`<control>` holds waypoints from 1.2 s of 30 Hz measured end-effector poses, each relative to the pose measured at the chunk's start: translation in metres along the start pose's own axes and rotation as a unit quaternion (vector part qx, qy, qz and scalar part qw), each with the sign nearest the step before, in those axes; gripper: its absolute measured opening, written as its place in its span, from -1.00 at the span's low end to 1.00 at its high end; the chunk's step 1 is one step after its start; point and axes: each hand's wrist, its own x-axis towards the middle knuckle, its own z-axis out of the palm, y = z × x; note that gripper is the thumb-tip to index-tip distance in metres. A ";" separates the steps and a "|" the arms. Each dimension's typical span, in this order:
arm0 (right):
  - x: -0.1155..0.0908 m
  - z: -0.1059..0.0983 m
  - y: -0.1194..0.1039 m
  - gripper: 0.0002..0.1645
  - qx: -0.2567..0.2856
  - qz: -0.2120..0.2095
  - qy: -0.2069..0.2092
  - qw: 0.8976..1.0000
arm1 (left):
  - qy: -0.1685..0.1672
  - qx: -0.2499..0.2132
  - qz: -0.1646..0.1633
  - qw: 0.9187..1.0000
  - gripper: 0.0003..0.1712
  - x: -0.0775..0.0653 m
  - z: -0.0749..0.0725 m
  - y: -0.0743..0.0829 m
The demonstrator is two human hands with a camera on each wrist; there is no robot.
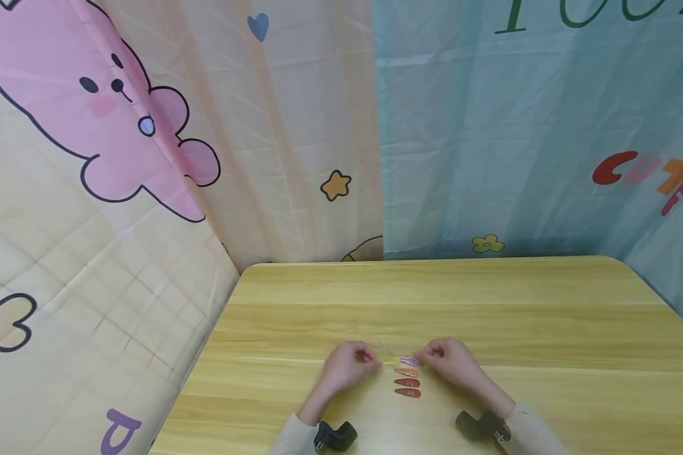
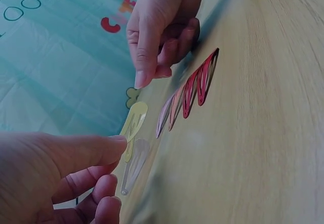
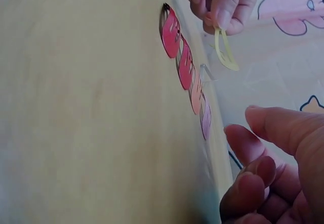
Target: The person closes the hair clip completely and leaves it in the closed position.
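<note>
My left hand (image 1: pixel 350 365) pinches a yellow snap hair clip (image 2: pixel 134 119) by its narrow end, between thumb and finger, above the table. A pale, whitish clip (image 2: pixel 136 166) lies close by it in the left wrist view. Lined up in a column on the table are a purple clip (image 1: pixel 408 361), an orange clip (image 1: pixel 406 373) and two red clips (image 1: pixel 406 383), (image 1: pixel 407 393). To the right of the purple clip is my right hand (image 1: pixel 448 360). Its thumb and forefinger stand apart with nothing between them in the right wrist view; the other fingers are loosely bent.
The wooden table (image 1: pixel 296 316) reaches back to a printed curtain (image 1: pixel 444 158), with another printed cloth (image 1: pixel 119 253) at its left. Black devices (image 1: pixel 336 436) are strapped at both wrists.
</note>
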 end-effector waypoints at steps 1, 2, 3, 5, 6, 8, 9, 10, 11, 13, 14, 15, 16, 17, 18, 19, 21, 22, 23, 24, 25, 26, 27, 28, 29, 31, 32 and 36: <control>0.000 0.001 -0.001 -0.68 0.000 -0.006 0.000 1.000 | -0.002 -0.003 -0.001 1.000 -0.86 0.000 0.000 0.001; -0.001 0.001 -0.002 -0.68 0.001 -0.010 -0.001 1.000 | -0.004 -0.007 -0.001 1.000 -0.87 0.000 0.000 0.001; -0.001 0.002 -0.004 -0.68 0.003 -0.015 -0.003 1.000 | -0.005 -0.010 -0.001 1.000 -0.87 0.000 0.000 0.002; -0.002 0.005 -0.006 -0.68 0.004 -0.026 -0.011 1.000 | -0.008 -0.018 -0.001 1.000 -0.86 0.001 0.000 0.003; -0.002 0.006 -0.008 -0.67 0.007 -0.032 -0.016 0.999 | -0.009 -0.021 -0.002 1.000 -0.86 0.001 -0.001 0.004; -0.004 0.009 -0.011 -0.64 0.014 -0.038 -0.027 0.999 | -0.012 -0.025 -0.003 1.000 -0.86 0.001 -0.001 0.005; -0.004 0.010 -0.012 -0.63 0.018 -0.043 -0.032 0.998 | -0.012 -0.027 -0.003 1.000 -0.85 0.001 -0.002 0.005; -0.005 0.011 -0.014 -0.62 0.023 -0.047 -0.036 0.998 | -0.013 -0.027 -0.004 1.000 -0.85 0.001 -0.002 0.006; -0.006 0.012 -0.015 -0.62 0.029 -0.051 -0.041 0.997 | -0.015 -0.029 -0.005 0.999 -0.85 0.001 -0.002 0.006; -0.008 0.013 -0.018 -0.63 0.039 -0.056 -0.053 0.996 | -0.018 -0.033 -0.009 0.999 -0.85 0.000 -0.002 0.007; -0.008 0.014 -0.020 -0.65 0.043 -0.059 -0.058 0.996 | -0.021 -0.035 -0.011 0.999 -0.84 0.000 -0.002 0.007; -0.009 0.015 -0.021 -0.66 0.049 -0.061 -0.064 0.995 | -0.022 -0.037 -0.012 0.999 -0.84 0.000 -0.002 0.007; -0.009 0.015 -0.022 -0.67 0.056 -0.062 -0.070 0.994 | -0.025 -0.041 -0.014 0.999 -0.84 -0.001 -0.002 0.007; -0.010 0.016 -0.023 -0.67 0.060 -0.064 -0.075 0.993 | -0.027 -0.045 -0.016 0.999 -0.84 -0.001 -0.001 0.007; -0.010 0.017 -0.024 -0.68 0.064 -0.065 -0.079 0.993 | -0.029 -0.047 -0.016 0.998 -0.84 -0.001 -0.001 0.008; -0.011 0.017 -0.025 -0.68 0.071 -0.067 -0.080 0.992 | -0.030 -0.050 -0.017 0.998 -0.84 -0.002 -0.001 0.008; -0.011 0.019 -0.024 -0.70 0.078 -0.068 -0.080 0.991 | -0.033 -0.055 -0.015 0.998 -0.84 -0.002 -0.002 0.008; -0.011 0.019 -0.023 -0.70 0.078 -0.069 -0.079 0.991 | -0.034 -0.057 -0.014 0.998 -0.84 -0.002 -0.002 0.009; -0.011 0.019 -0.023 -0.69 0.077 -0.069 -0.076 0.992 | -0.035 -0.059 -0.012 0.998 -0.84 -0.002 -0.002 0.009; -0.011 0.019 -0.023 -0.69 0.074 -0.070 -0.075 0.992 | -0.036 -0.061 -0.011 0.997 -0.84 -0.002 -0.002 0.009; -0.011 0.019 -0.022 -0.68 0.073 -0.071 -0.074 0.992 | -0.037 -0.062 -0.010 0.997 -0.84 -0.002 -0.002 0.009; -0.011 0.019 -0.022 -0.66 0.067 -0.071 -0.073 0.992 | -0.038 -0.063 -0.009 0.997 -0.84 -0.002 -0.002 0.009; -0.011 0.018 -0.022 -0.65 0.061 -0.073 -0.073 0.993 | -0.039 -0.065 -0.008 0.997 -0.84 -0.002 -0.002 0.009; -0.011 0.018 -0.022 -0.63 0.061 -0.073 -0.074 0.993 | -0.041 -0.067 -0.007 0.997 -0.84 -0.002 -0.002 0.009; -0.011 0.018 -0.022 -0.63 0.057 -0.074 -0.073 0.993 | -0.043 -0.068 -0.006 0.997 -0.84 -0.002 -0.002 0.009; -0.011 0.018 -0.021 -0.63 0.050 -0.077 -0.072 0.993 | -0.047 -0.073 -0.005 0.996 -0.84 -0.002 -0.003 0.009; -0.011 0.018 -0.021 -0.63 0.045 -0.077 -0.071 0.993 | -0.050 -0.076 -0.004 0.996 -0.84 -0.002 -0.003 0.009; -0.011 0.019 -0.020 -0.64 0.039 -0.081 -0.072 0.993 | -0.059 -0.085 0.003 0.995 -0.84 -0.001 -0.004 0.009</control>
